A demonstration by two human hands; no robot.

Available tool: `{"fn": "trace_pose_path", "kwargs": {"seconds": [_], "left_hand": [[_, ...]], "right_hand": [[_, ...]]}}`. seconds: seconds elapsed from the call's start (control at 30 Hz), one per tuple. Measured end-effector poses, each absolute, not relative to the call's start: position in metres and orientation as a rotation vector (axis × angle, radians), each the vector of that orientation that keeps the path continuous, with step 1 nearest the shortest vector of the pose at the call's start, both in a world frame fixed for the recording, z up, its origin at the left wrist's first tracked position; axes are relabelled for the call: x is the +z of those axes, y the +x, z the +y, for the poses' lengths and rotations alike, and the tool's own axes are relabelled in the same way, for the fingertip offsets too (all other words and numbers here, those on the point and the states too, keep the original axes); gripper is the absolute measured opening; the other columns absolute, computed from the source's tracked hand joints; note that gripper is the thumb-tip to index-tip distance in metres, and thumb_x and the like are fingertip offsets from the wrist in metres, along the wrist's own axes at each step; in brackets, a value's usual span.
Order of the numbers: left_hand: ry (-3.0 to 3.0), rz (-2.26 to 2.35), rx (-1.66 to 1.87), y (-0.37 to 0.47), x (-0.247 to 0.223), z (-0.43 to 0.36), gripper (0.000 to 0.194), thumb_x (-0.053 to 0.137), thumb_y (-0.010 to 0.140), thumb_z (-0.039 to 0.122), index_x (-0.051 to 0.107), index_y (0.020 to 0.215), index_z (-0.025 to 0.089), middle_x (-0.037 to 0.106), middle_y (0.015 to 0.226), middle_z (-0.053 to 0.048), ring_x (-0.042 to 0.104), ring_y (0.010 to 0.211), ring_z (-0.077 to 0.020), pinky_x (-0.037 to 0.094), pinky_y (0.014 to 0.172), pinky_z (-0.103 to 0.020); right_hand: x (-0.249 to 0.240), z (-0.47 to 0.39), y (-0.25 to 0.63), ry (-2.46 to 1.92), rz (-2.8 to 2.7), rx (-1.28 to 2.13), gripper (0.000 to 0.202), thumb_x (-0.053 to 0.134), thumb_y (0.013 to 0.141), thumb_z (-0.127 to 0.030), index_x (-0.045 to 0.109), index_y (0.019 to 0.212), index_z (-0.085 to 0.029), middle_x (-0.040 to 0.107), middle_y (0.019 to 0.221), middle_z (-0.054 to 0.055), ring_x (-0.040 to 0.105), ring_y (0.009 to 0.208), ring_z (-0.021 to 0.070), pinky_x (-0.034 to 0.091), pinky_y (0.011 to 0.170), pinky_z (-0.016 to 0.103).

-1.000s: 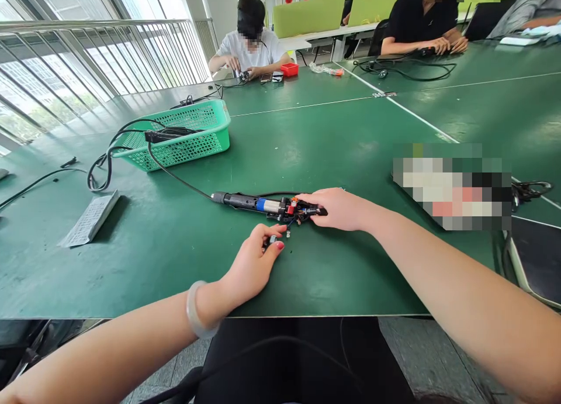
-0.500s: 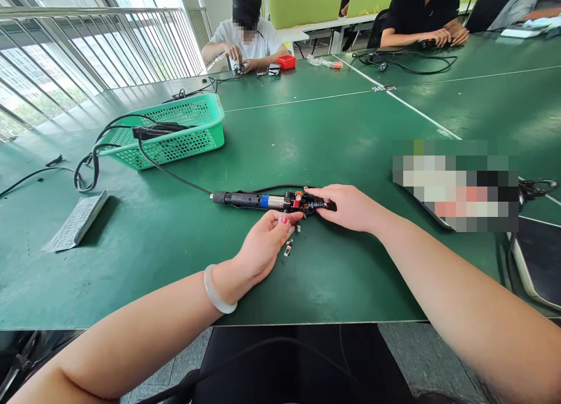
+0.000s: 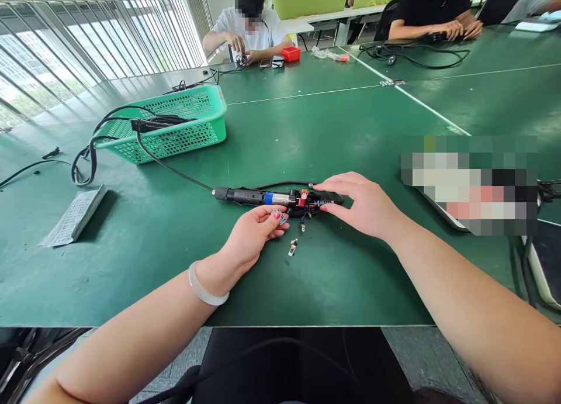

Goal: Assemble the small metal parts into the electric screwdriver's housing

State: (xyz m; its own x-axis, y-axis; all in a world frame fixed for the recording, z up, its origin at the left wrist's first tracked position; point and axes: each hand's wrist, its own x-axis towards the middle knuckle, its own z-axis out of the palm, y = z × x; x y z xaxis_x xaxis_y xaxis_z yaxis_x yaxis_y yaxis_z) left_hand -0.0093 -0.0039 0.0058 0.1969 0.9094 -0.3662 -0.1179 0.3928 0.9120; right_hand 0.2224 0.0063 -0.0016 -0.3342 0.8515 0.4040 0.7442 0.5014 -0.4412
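A black cylindrical device (image 3: 248, 197) with a blue band, a silver section and exposed red parts and wires lies across the green table. My left hand (image 3: 253, 228), wearing a pale bangle, pinches a small blue-and-white part (image 3: 279, 217) just below the device's middle. At the device's right end, my right hand (image 3: 363, 202) has thumb and forefinger spread around the black cable end without closing on it. Two small metal pieces, one (image 3: 293, 248) lower and one (image 3: 302, 227) nearer the device, lie below it.
A green basket (image 3: 184, 144) with black cables stands at the back left. A folded paper (image 3: 74, 220) lies at the left. Pixelated items cover the right side, beside a dark tablet-like object (image 3: 547, 263). Two people work across the table (image 3: 333, 123).
My left hand has drawn back left from the device, and the small blue-and-white part now shows in its fingers. My right hand's fingers have opened wider and moved slightly right.
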Motion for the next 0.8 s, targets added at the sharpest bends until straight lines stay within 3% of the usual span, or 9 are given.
{"fn": "trace_pose_path", "kwargs": {"seconds": [0.13, 0.3, 0.63, 0.8], "left_hand": [[0.858, 1.149, 0.765, -0.010, 0.008, -0.001, 0.015, 0.061, 0.084, 0.012, 0.067, 0.098, 0.010, 0.069, 0.092, -0.008, 0.067, 0.075, -0.0125, 0.053, 0.083, -0.031], [0.820, 1.089, 0.732, -0.010, 0.007, -0.001, 0.019, 0.060, 0.085, 0.011, 0.069, 0.100, 0.009, 0.071, 0.094, -0.008, 0.069, 0.080, -0.0146, 0.049, 0.100, -0.038], [0.850, 1.075, 0.711, -0.007, 0.004, -0.006, 0.028, 0.057, 0.082, 0.004, 0.069, 0.107, 0.011, 0.070, 0.108, -0.009, 0.071, 0.083, -0.0155, 0.051, 0.100, -0.038], [0.891, 1.113, 0.708, -0.006, 0.004, -0.007, 0.033, 0.060, 0.081, 0.006, 0.066, 0.114, 0.010, 0.071, 0.104, -0.010, 0.071, 0.083, -0.0165, 0.051, 0.099, -0.039]], "right_hand": [[0.000, 0.005, 0.213, -1.082, -2.305, 0.183, 0.022, 0.063, 0.084, -0.022, 0.071, 0.103, -0.029, 0.066, 0.112, 0.002, 0.050, 0.107, 0.0223, 0.042, 0.096, 0.044], [-0.008, 0.008, 0.203, -1.084, -2.361, 0.077, 0.016, 0.063, 0.085, -0.021, 0.074, 0.092, -0.029, 0.067, 0.107, 0.003, 0.050, 0.101, 0.0221, 0.040, 0.091, 0.044], [-0.011, 0.010, 0.193, -1.067, -2.435, 0.031, 0.015, 0.061, 0.085, -0.020, 0.073, 0.076, -0.024, 0.065, 0.092, 0.004, 0.048, 0.089, 0.0200, 0.038, 0.081, 0.036], [-0.009, 0.010, 0.189, -1.091, -2.445, 0.093, 0.020, 0.055, 0.087, -0.017, 0.071, 0.077, -0.021, 0.066, 0.087, 0.005, 0.049, 0.087, 0.0201, 0.037, 0.079, 0.036]]}}
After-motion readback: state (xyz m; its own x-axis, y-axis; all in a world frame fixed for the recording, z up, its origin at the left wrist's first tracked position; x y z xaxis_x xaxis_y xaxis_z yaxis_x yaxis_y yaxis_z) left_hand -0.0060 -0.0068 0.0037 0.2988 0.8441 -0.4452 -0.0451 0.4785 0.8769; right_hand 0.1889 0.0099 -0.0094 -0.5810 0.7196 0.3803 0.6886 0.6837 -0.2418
